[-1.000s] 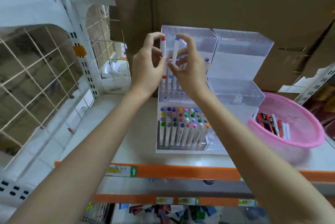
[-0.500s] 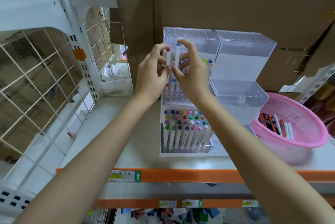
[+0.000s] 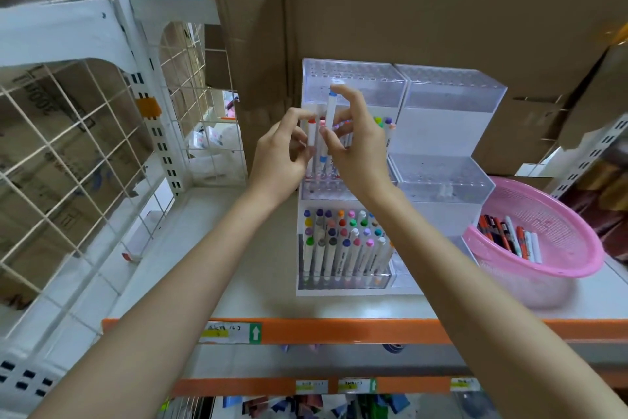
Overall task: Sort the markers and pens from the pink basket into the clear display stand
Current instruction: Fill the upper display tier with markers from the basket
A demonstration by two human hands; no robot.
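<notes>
Above the middle tier of the clear stand (image 3: 452,106), the left hand (image 3: 278,157) has its grip pinching a red-capped marker (image 3: 311,135) and the right hand (image 3: 360,150) a blue-capped marker (image 3: 330,109), both upright to meet the holes, while more pens (image 3: 509,238) wait in the pink basket (image 3: 560,211).

A white shelf (image 3: 238,282) with an orange front edge carries the clear display stand (image 3: 448,133) and, right, the pink basket (image 3: 577,248).
</notes>
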